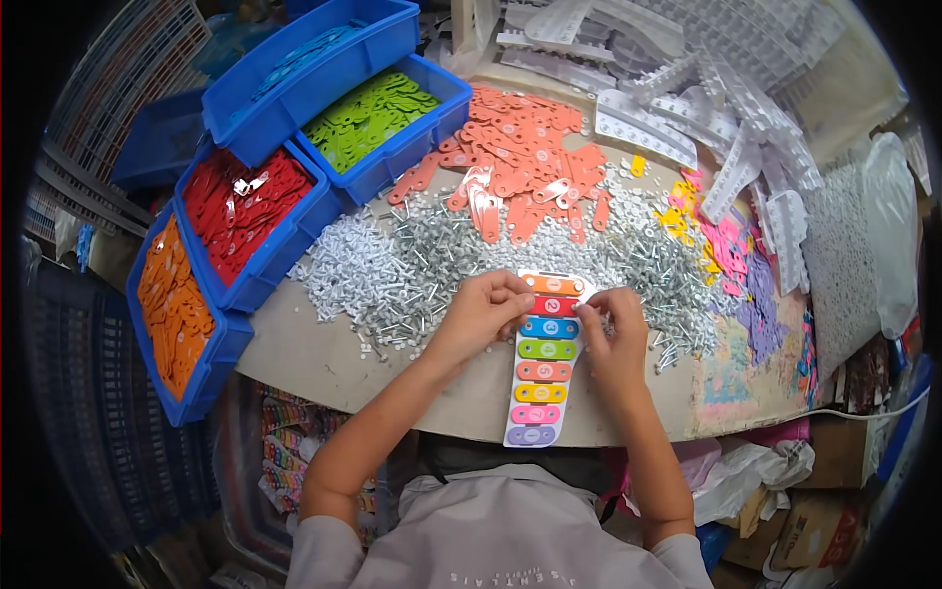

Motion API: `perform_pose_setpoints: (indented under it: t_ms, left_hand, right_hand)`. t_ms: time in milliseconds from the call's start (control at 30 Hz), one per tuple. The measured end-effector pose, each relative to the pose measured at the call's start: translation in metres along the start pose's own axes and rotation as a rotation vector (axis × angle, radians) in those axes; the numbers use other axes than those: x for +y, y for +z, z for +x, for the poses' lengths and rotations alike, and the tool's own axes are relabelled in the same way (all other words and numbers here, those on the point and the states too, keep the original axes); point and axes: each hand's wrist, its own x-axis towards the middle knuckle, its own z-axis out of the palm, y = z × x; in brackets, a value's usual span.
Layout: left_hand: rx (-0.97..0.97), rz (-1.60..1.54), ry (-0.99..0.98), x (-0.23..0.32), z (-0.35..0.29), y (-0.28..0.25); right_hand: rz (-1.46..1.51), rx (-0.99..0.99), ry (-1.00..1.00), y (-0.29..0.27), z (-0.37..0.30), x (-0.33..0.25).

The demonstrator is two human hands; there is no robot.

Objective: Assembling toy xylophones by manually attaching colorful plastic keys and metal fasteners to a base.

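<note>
while all eight coloured metal bars sit on the white plastic xylophone base (543,358), fastening looks unfinished. left hand (483,312) and right hand (613,329) pinch its far bars beside the silver screw pile (432,265)

Brown cardboard boxes (805,530) lower right under the table edge, crumpled white plastic bag (751,471) beside them

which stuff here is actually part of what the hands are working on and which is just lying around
In hand:
left hand
right hand
white base with coloured bars
small metal fasteners
salmon bars pile

Lying about:
blue bins of sorted bars
white bases stack
pink and purple pieces
bags under the table
</note>
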Motion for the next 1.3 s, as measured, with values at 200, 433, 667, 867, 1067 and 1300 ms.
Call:
perform_pose_setpoints:
  t_ms: [200, 433, 667, 867, 1067, 1300]
  left_hand:
    - [0.044, 0.262, -0.054, -0.008, 0.014, -0.004]
    - [-0.035, 0.345, -0.061, -0.021, 0.029, -0.007]
    - [-0.042, 0.329, -0.064, -0.012, 0.021, -0.01]
    - [0.217, 0.306, 0.15, -0.021, -0.062, 0.007]
    - [0.305, 0.476, 0.202, -0.037, -0.119, 0.011]
    - [0.843, 0.783, 0.408, -0.024, -0.127, -0.056]
  right_hand:
    - [0.182, -0.436, 0.531, -0.018, 0.026, 0.015]
    - [0.282, -0.589, 0.519, -0.013, 0.031, 0.029]
    - [0.23, -0.455, 0.5, -0.012, 0.022, 0.015]
    - [-0.098, 0.128, 0.394, -0.056, -0.041, 0.026]
    - [-0.285, 0.297, 0.559, -0.126, -0.102, 0.133]
    - [-0.42, 0.217, 0.458, -0.122, -0.1, 0.144]
